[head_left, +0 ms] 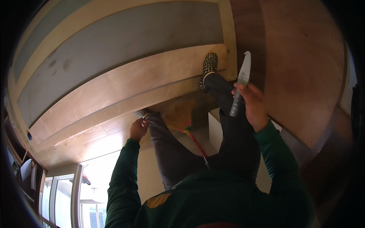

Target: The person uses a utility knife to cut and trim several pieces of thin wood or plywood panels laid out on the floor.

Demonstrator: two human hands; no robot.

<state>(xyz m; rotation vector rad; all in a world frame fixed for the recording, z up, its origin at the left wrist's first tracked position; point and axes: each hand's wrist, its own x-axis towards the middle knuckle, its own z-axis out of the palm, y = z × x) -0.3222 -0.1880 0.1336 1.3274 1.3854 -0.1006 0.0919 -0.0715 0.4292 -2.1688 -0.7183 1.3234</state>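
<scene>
My right hand [254, 102] is closed around the ribbed grey handle of a knife-like tool [245, 70]. Its pale, flat blade points away from me and ends in a small hooked tip. The blade touches nothing that I can see. Over on the left, my left hand [138, 129] hangs beside my knee with its fingers curled in; whether something small is pinched there cannot be made out. The wooden ledge [125, 83] of a large frame lies beyond both hands.
My right foot [210, 64] rests on the ledge, my left foot [141, 113] near its lower edge. Between my legs is a broom [197, 142] with a red handle, beside a white box [215, 129]. A grey panel [125, 41] fills the frame; a wooden surface [304, 68] stands right.
</scene>
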